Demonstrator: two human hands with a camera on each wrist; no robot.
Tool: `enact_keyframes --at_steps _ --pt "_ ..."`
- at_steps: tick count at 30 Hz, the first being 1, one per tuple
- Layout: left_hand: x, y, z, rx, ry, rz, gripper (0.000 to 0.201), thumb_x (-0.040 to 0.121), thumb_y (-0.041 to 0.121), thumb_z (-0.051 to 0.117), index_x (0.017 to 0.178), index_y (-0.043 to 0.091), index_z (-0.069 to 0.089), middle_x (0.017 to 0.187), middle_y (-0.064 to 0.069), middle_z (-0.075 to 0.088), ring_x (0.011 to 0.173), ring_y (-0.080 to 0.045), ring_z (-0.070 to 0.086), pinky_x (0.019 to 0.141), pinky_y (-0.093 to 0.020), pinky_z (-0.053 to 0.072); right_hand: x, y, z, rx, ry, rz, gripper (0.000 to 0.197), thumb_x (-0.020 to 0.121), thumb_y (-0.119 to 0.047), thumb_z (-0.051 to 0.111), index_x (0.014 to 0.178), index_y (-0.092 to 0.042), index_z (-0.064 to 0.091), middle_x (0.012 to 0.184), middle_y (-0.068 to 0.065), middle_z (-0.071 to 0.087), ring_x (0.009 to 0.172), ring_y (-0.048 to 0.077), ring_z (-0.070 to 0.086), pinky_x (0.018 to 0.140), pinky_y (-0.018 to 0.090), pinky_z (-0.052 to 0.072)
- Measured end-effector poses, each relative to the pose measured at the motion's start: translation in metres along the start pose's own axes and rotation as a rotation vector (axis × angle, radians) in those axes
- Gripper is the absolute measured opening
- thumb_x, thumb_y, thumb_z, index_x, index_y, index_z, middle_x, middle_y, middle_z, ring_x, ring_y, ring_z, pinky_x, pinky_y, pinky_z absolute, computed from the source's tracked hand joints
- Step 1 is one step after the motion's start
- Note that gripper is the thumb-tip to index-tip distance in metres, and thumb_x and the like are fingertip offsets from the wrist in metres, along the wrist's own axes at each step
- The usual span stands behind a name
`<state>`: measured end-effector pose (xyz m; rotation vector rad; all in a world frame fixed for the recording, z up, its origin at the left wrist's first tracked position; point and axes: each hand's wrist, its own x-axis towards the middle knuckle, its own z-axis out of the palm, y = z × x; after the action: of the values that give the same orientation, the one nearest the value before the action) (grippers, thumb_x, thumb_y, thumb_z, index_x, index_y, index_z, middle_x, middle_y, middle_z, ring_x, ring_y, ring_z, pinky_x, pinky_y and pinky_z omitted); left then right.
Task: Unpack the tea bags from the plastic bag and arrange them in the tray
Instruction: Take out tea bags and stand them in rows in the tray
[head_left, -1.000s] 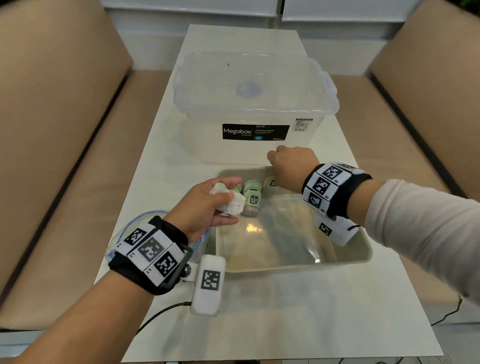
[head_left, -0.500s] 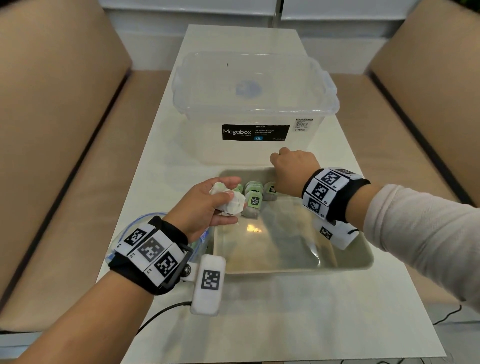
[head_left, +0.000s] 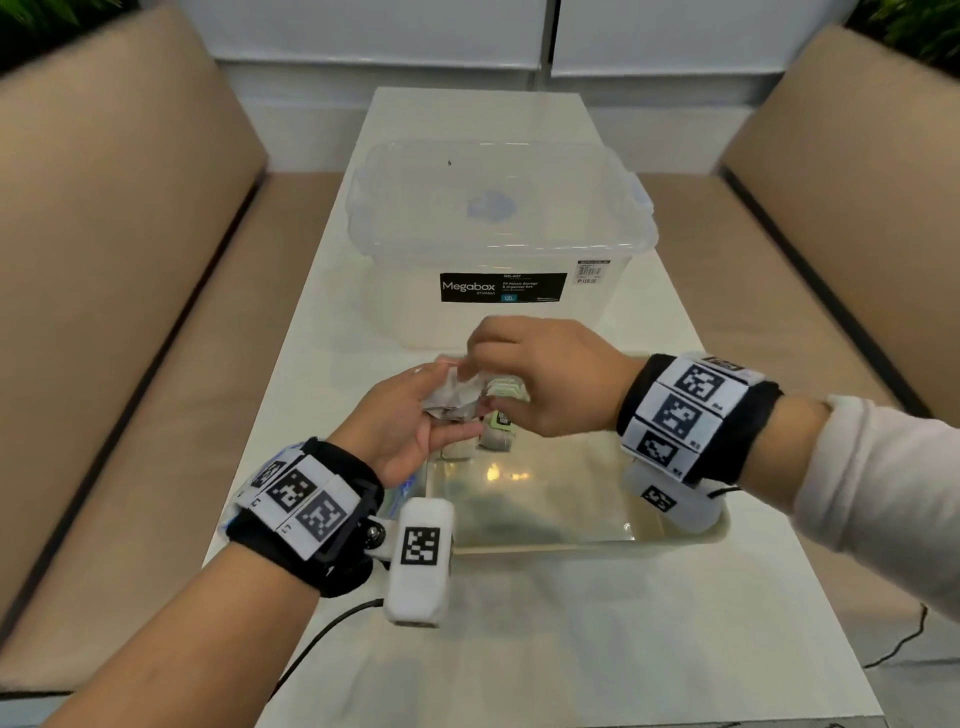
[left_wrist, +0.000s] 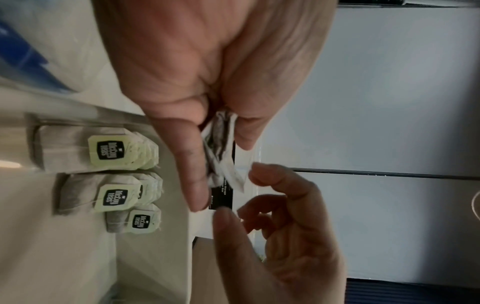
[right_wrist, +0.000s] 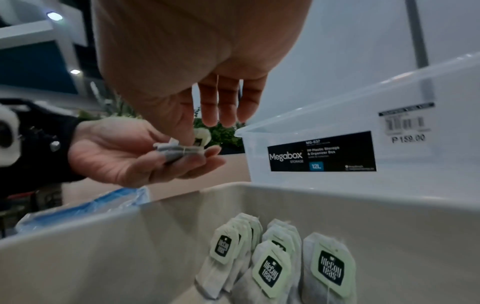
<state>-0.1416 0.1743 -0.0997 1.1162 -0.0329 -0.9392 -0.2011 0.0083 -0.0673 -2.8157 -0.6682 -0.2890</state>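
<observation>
My left hand (head_left: 441, 415) is palm up over the far left corner of the beige tray (head_left: 571, 545) and grips a small bunch of white tea bags (head_left: 452, 397) between thumb and fingers. My right hand (head_left: 480, 364) hovers over the bunch. Its thumb (right_wrist: 191, 137) touches a green tag there, and its other fingers (right_wrist: 223, 111) hang straight above. In the left wrist view a gap shows between that hand's thumb and forefinger (left_wrist: 257, 168), next to the bunch (left_wrist: 221, 148). Several tagged tea bags (right_wrist: 272, 265) stand in rows against the tray's far wall (left_wrist: 114, 152).
The clear plastic bag with blue print (right_wrist: 78, 207) lies on the white table, left of the tray and under my left wrist. A clear Megabox storage bin (head_left: 498, 234) stands just behind the tray. Beige benches flank the table on both sides.
My right hand has left the tea bag rows in the tray and come left and up to the bunch. My left hand has turned palm up and raised the bunch slightly.
</observation>
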Motion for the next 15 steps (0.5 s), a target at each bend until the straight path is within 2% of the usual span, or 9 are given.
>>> enact_keyframes --at_steps 3,6,8,11,13,15 --pt "-0.005 0.003 0.003 0.008 -0.035 -0.044 0.033 0.099 0.030 0.036 0.107 0.009 0.061 0.097 -0.014 0.068 0.082 -0.023 0.072 0.059 -0.028 0.059 0.000 -0.002 -0.001 0.011 0.039 0.008 0.019 0.080 -0.031 0.058 0.086 -0.019 0.071 0.092 -0.001 0.067 0.075 0.022 0.066 0.055 0.032 0.054" --pt "-0.009 0.004 0.004 -0.027 -0.064 -0.080 0.035 0.094 0.029 0.042 0.116 0.006 0.057 0.105 -0.015 0.066 0.084 -0.025 0.071 0.056 -0.030 0.059 0.000 -0.003 -0.012 0.161 0.091 0.194 0.012 0.086 -0.020 0.061 0.091 -0.013 0.068 0.084 -0.003 0.068 0.072 0.019 0.063 0.065 0.034 0.051" --pt "-0.013 0.004 0.003 -0.039 -0.108 -0.094 0.045 0.082 0.028 0.049 0.120 0.004 0.056 0.113 -0.016 0.064 0.088 -0.028 0.070 0.060 -0.036 0.060 0.001 -0.004 -0.020 0.292 0.132 0.302 0.004 0.088 -0.012 0.061 0.091 -0.010 0.064 0.077 -0.008 0.064 0.067 0.015 0.061 0.068 0.030 0.050" --pt "-0.017 0.003 0.003 -0.015 -0.145 -0.111 0.049 0.074 0.034 0.053 0.115 0.008 0.059 0.117 -0.016 0.062 0.094 -0.029 0.067 0.071 -0.041 0.058 0.008 -0.003 -0.035 0.495 0.118 0.432 0.012 0.090 -0.005 0.057 0.089 -0.016 0.061 0.073 -0.005 0.059 0.059 0.014 0.056 0.064 0.026 0.049" --pt "-0.018 0.001 0.005 0.048 -0.141 -0.070 0.042 0.077 0.035 0.059 0.114 0.016 0.060 0.118 -0.012 0.064 0.097 -0.029 0.066 0.070 -0.039 0.058 0.011 -0.002 -0.042 0.556 0.054 0.485 0.013 0.092 -0.006 0.056 0.090 -0.017 0.062 0.070 -0.003 0.058 0.055 0.011 0.053 0.060 0.024 0.049" --pt "-0.018 -0.002 0.009 0.141 -0.149 -0.021 0.044 0.079 0.038 0.062 0.117 0.018 0.059 0.114 -0.008 0.065 0.098 -0.027 0.066 0.068 -0.036 0.060 0.012 -0.001 -0.045 0.541 0.012 0.521 0.010 0.091 -0.009 0.058 0.092 -0.017 0.064 0.065 -0.007 0.055 0.049 0.007 0.052 0.056 0.018 0.047"
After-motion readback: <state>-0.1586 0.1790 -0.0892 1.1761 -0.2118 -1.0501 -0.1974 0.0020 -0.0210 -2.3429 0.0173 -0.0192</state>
